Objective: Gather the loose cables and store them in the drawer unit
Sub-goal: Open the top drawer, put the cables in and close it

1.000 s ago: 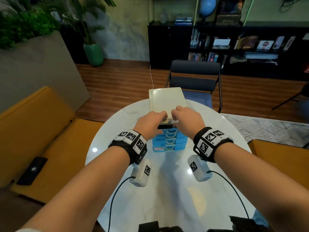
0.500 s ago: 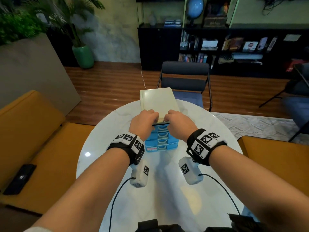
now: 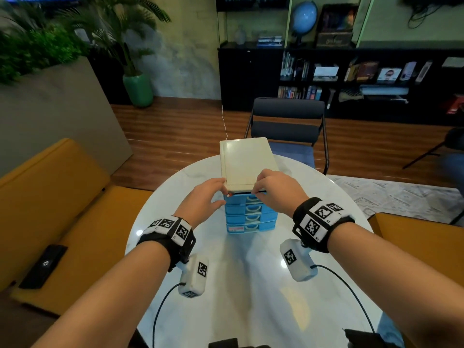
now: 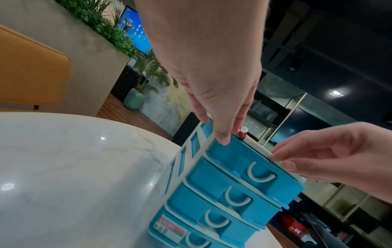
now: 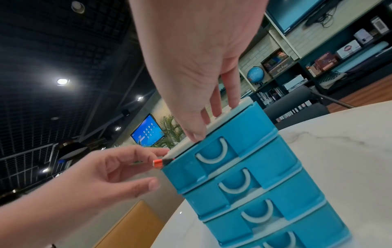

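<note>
A blue drawer unit (image 3: pixel 248 217) with a white top (image 3: pixel 247 167) stands on the round marble table (image 3: pixel 251 302). Its top drawer (image 4: pixel 244 161) is pushed in almost flush. A red cable plug (image 5: pixel 158 163) pokes out at that drawer's upper left corner; the rest of the cable is hidden. My left hand (image 3: pixel 209 197) has its index fingertip on that corner just above the plug, thumb held apart. My right hand (image 3: pixel 261 188) rests its fingertips (image 5: pixel 216 114) on the top's front right edge, its thumb at the drawer front. No other cable shows on the table.
A dark chair (image 3: pixel 286 126) stands just behind the table. A yellow sofa (image 3: pixel 50 197) with a black flat device (image 3: pixel 44 264) on it lies to the left, another yellow seat (image 3: pixel 421 237) to the right. Bookshelves line the far wall.
Both hands slid apart from the middle of the top drawer's front to its two upper corners. The top drawer sits further in than before, and the red plug now shows.
</note>
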